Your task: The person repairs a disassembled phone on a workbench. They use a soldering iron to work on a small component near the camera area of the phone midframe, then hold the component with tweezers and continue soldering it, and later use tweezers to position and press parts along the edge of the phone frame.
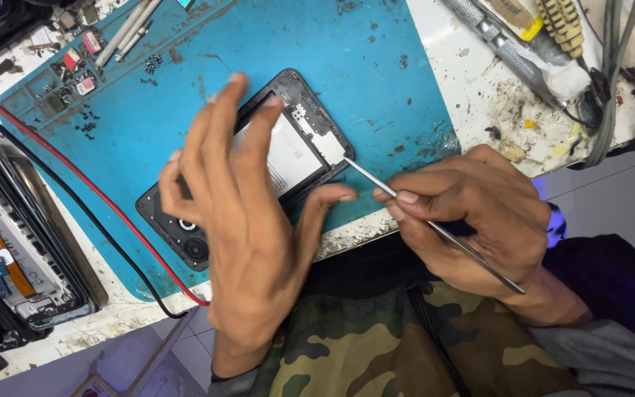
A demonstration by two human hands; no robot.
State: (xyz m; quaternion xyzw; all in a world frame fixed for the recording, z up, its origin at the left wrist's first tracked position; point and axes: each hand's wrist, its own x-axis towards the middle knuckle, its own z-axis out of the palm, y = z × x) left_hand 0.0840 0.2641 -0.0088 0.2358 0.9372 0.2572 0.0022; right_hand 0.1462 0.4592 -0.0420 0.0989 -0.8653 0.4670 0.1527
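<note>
Metal probe point(435, 224) in right hand point(479, 220)

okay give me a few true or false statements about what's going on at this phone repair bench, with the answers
1. The right hand holds a thin metal tool. True.
2. The opened phone lies on a red mat. False: it lies on a blue mat.
3. The tool's tip is at the edge of the phone. True.
4. The left hand is clenched in a fist. False: its fingers are spread open over the phone.
5. A red cable runs across the mat left of the phone. True.
6. The phone's back cover is on. False: its inner parts are exposed.
</note>
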